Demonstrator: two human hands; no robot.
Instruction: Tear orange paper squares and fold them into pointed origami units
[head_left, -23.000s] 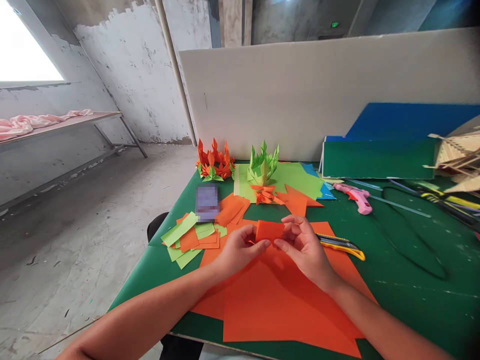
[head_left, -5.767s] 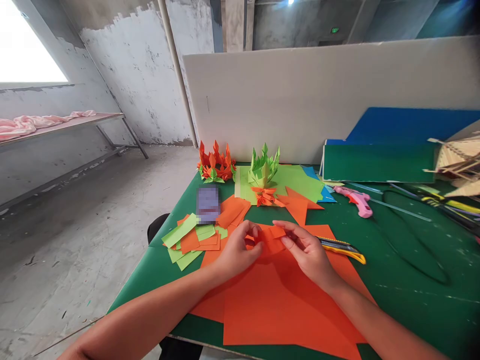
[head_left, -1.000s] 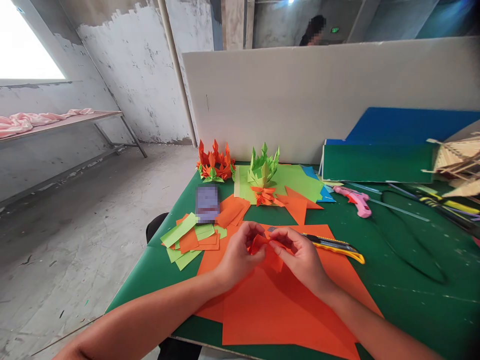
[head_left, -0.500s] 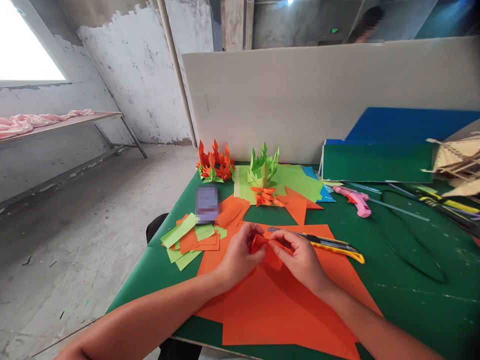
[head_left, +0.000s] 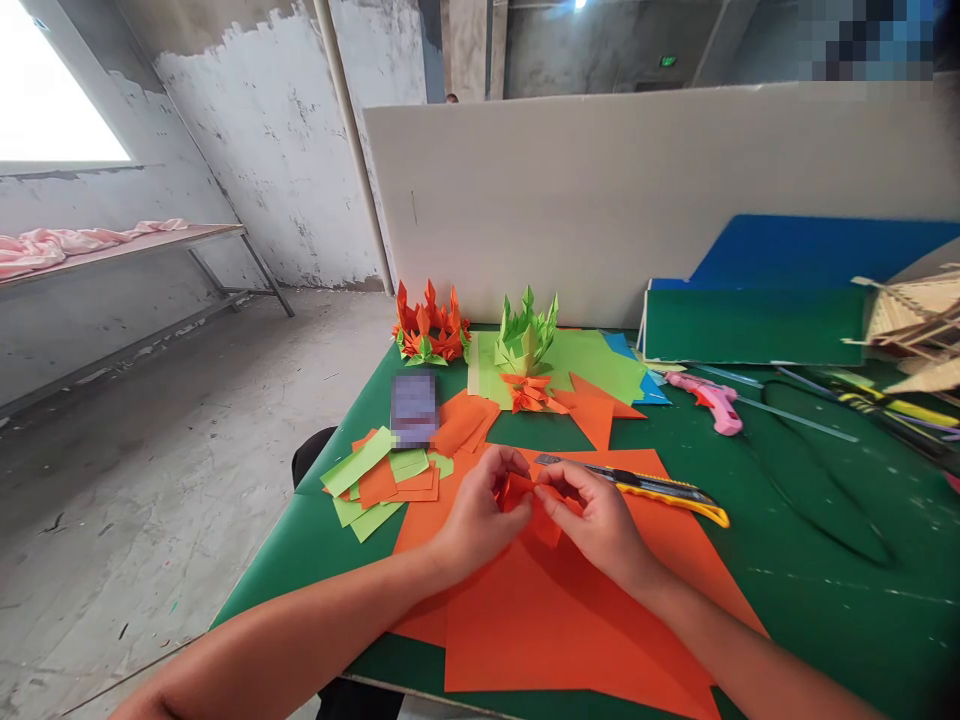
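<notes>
From where I'm standing, the loose slips (head_left: 377, 484) could scatter if bumped. Left hand (head_left: 489, 503) and right hand (head_left: 596, 510) fingers both pinch the small orange paper (head_left: 541, 521) over the orange sheets (head_left: 555, 630) — uneven tug could tear it. Cutter (head_left: 667, 488) sits just behind — stray knuckle might get nicked.

Rough craft workshop: peeling wall (head_left: 255, 150), concrete floor (head_left: 195, 440), glue gun (head_left: 721, 408), utility knife (head_left: 667, 490)

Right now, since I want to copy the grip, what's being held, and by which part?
A small folded orange paper: the left hand grips its left side, the right hand pinches it farther right. The exact folds gripped are hidden.
</notes>
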